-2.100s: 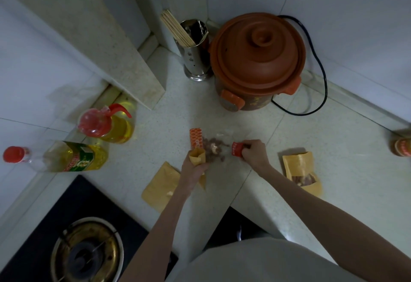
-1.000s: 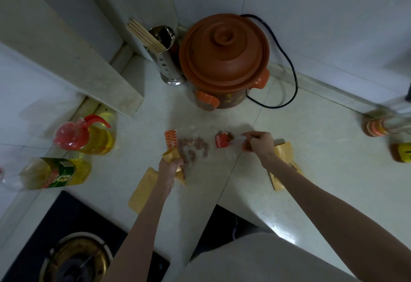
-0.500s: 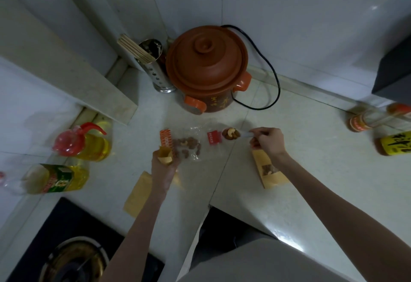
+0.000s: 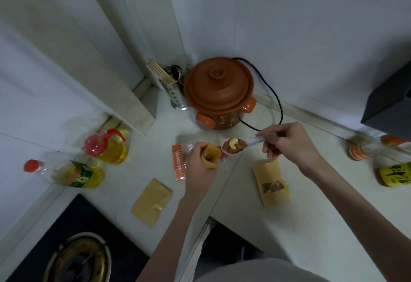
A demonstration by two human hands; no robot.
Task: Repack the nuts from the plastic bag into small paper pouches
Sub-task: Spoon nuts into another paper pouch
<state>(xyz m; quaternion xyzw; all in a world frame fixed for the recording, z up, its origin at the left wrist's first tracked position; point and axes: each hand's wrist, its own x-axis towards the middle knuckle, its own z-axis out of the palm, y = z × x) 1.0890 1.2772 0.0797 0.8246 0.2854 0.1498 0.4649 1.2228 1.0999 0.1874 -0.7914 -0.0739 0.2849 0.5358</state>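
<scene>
Far left, at 9 o'clock: a clear oil bottle with a red cap (image 4: pixel 73 173) lies on its side on the pale stone counter (image 4: pixel 289 221); a yellow oil jug with a red spout lid (image 4: pixel 106 146) stands just behind it. At 7 o'clock, a round metal gas burner (image 4: pixel 77 259) sits in a black hob.

Left of centre, a flat tan paper pouch (image 4: pixel 152 201) lies unfilled on the counter. Beside it, toward 12 o'clock, lies the orange-edged clear plastic bag (image 4: pixel 179 161), mostly hidden behind the left hand.

Left hand (image 4: pixel 200 168): fingers curled closed around a small tan paper pouch held upright (image 4: pixel 210 156), mouth open, a few nuts visible inside.

Right hand (image 4: pixel 287 141): fingers pinched on the handle of a white spoon (image 4: pixel 251 141). Its bowl, heaped with mixed nuts (image 4: pixel 234 145), hovers just beside the pouch mouth.

At 12 o'clock, a brown clay electric pot with lid (image 4: pixel 219 92); a steel chopstick holder (image 4: pixel 175 90) just left of it.

Right of centre, a filled tan window pouch (image 4: pixel 272 185) lies flat. At 3 o'clock, sauce bottles (image 4: pixel 393 173) lie near the wall.
</scene>
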